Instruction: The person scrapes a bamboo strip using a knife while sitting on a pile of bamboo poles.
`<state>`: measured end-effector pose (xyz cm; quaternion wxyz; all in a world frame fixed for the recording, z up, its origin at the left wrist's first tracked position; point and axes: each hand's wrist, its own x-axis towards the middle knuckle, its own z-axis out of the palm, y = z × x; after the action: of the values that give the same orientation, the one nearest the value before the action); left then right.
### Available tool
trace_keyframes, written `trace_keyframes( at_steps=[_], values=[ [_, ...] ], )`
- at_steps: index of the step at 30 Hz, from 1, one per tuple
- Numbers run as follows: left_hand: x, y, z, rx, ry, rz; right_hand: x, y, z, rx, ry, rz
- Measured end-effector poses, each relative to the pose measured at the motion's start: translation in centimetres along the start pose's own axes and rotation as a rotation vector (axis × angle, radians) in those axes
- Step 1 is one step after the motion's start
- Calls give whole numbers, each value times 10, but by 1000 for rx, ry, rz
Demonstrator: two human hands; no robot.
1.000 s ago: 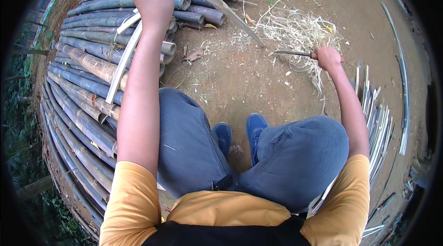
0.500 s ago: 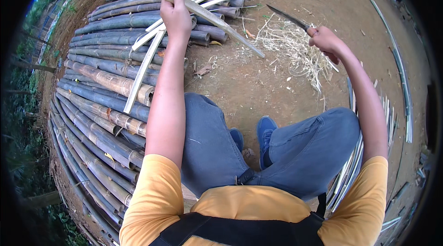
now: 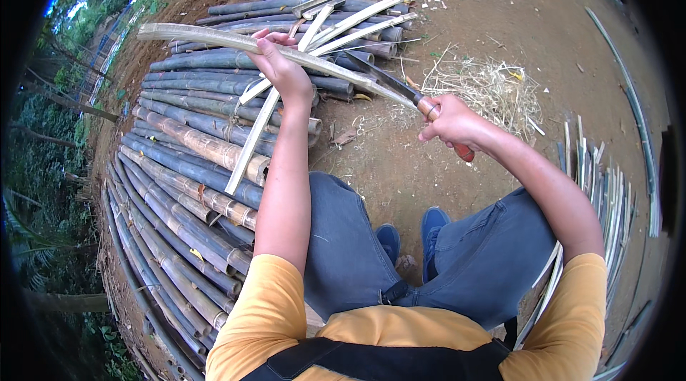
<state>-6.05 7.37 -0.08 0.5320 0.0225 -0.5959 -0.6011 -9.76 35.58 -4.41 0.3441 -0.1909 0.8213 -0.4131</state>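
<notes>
My left hand holds a long pale bamboo strip near its middle, thumb along it and some fingers lifted loosely. The strip slants from the upper left down toward my right hand. That hand is wrapped round the reddish-brown wooden handle of a knife. The dark blade points up and left, lying close against the strip's right end; whether it cuts in, I cannot tell. Under my left hand, several split bamboo strips lie crossed on the pile of bamboo poles.
Curly bamboo shavings lie heaped on the brown dirt ground beyond my right hand. A bundle of thin strips lies by my right elbow. Farther right runs a long bamboo length. My bent knees are below the hands.
My right hand has swung the knife left and down, bringing the blade to the strip's end. The strip has dropped lower in view, and the whole view has shifted slightly.
</notes>
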Motion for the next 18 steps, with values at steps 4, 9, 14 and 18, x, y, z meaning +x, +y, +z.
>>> trace_keyframes(
  at_steps=[4,9,14,18],
  values=[
    [0,-7,-3,-28,-19,37,5,2,3,-35,41,41],
    [-2,-8,-1,-97,-65,79,8,3,0,-113,38,6],
    [-6,-4,0,-101,-73,72,2,2,0,-145,63,10],
    [-2,-4,-9,-190,-62,57,-9,-14,1,-94,42,52]
  ],
)
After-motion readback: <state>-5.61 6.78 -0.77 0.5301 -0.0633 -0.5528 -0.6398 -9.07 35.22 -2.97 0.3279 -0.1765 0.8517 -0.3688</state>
